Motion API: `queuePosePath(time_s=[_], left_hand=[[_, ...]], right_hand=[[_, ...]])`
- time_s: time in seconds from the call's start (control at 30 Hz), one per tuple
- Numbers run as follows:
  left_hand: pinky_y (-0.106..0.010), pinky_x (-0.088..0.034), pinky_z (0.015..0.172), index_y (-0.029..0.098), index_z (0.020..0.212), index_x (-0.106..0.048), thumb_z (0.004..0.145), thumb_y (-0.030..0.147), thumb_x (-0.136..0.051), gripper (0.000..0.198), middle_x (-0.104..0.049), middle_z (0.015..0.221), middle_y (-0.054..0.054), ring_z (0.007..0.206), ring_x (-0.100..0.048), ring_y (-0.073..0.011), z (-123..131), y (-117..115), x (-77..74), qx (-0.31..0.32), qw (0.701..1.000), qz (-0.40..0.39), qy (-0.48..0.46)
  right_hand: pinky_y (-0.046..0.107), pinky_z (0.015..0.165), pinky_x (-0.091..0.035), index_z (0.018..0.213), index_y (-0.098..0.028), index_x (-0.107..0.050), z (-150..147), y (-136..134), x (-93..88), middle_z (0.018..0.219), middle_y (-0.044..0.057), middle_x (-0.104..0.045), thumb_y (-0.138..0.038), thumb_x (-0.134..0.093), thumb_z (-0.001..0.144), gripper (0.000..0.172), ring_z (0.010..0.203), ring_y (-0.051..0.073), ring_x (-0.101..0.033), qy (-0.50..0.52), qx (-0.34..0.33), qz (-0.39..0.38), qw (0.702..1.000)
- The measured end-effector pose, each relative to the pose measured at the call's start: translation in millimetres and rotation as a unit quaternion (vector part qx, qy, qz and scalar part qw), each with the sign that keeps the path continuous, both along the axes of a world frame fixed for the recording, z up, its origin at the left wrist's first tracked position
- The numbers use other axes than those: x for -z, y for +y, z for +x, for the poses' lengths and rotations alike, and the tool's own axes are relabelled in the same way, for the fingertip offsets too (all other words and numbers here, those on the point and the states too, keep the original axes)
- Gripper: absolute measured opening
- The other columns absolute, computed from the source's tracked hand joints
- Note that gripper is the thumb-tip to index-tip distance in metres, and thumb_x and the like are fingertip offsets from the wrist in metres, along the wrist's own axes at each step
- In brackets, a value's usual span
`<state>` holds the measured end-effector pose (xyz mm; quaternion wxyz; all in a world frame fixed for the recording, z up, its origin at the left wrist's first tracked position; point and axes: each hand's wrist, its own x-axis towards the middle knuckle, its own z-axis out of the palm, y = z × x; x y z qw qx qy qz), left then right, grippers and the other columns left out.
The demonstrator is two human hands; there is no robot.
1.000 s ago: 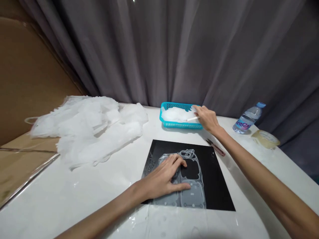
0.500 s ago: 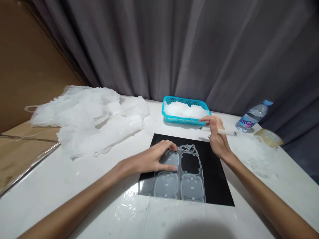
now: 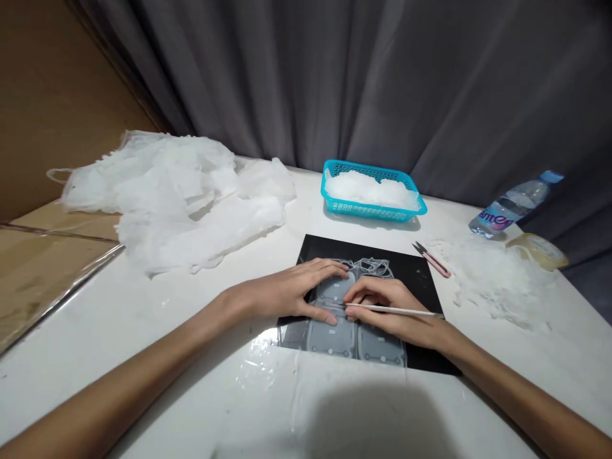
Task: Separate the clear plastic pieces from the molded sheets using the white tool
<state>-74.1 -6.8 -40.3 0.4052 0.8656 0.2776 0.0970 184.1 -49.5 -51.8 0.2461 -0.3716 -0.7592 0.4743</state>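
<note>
My left hand (image 3: 313, 287) rests on a clear plastic sheet (image 3: 332, 335) marked with rounded rectangular panels, its thumb and fingers spread apart. Beneath the sheet is a black board (image 3: 421, 280). My right hand (image 3: 387, 309) pinches a slim whitish stick-like tool (image 3: 396, 310); its tip is by the sheet's panels, close to my left thumb, and its other end points right across the hand. The tool's exact kind cannot be made out. Loose clear strands (image 3: 373, 266) lie in a tangle at the sheet's far edge. My right hand covers part of the panels.
Behind the board stands a blue basket (image 3: 373, 211) holding white fluffy material. More white sheets (image 3: 176, 191) are heaped at left, near cardboard (image 3: 52, 255). On the right are pink-handled snips (image 3: 434, 261), white scraps (image 3: 502, 277), a water bottle (image 3: 516, 204) and a tape roll (image 3: 538, 250).
My right hand has come down and left from above the board to the sheet, bringing the stick-like tool. The snips now show fully. My view has tilted slightly.
</note>
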Motion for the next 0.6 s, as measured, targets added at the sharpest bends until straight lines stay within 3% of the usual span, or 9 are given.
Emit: queuePosePath(time_s=[0.1, 0.27, 0.6], left_hand=[[-0.046, -0.035, 0.119, 0.026, 0.153, -0.045, 0.089, 0.058, -0.073, 0.077, -0.045, 0.16, -0.012, 0.146, -0.042, -0.0345, 1.4, -1.7, -3.5, -0.005, 0.999, 0.022, 0.03], [-0.044, -0.036, 0.118, 0.028, 0.154, -0.044, 0.091, 0.06, -0.069, 0.075, -0.044, 0.16, -0.011, 0.146, -0.043, -0.0339, 1.6, -2.7, -4.4, 0.004, 0.999, 0.039, 0.034], [-0.044, -0.032, 0.12, 0.028, 0.156, -0.043, 0.091, 0.059, -0.07, 0.077, -0.045, 0.161, -0.01, 0.149, -0.039, -0.0338, -0.8, -1.9, 2.2, 0.01, 0.998, 0.054, 0.016]], right_hand=[[0.025, 0.078, -0.055, 0.101, -0.023, -0.071, 0.2, -2.0, -0.1, 0.098, 0.001, -0.073, -0.029, -0.069, 0.097, 0.008, 0.086, 0.014, -0.068, -0.005, -0.007, 0.028, 1.0], [0.029, 0.086, -0.054, 0.099, -0.022, -0.07, -5.1, -10.2, 6.4, 0.098, 0.002, -0.073, -0.022, -0.066, 0.098, 0.004, 0.091, 0.016, -0.069, 0.034, 0.055, 0.183, 0.981], [0.032, 0.093, -0.051, 0.103, -0.022, -0.069, -6.1, -9.7, 16.6, 0.099, 0.001, -0.074, -0.017, -0.066, 0.099, 0.007, 0.097, 0.016, -0.065, 0.012, -0.003, 0.22, 0.975]])
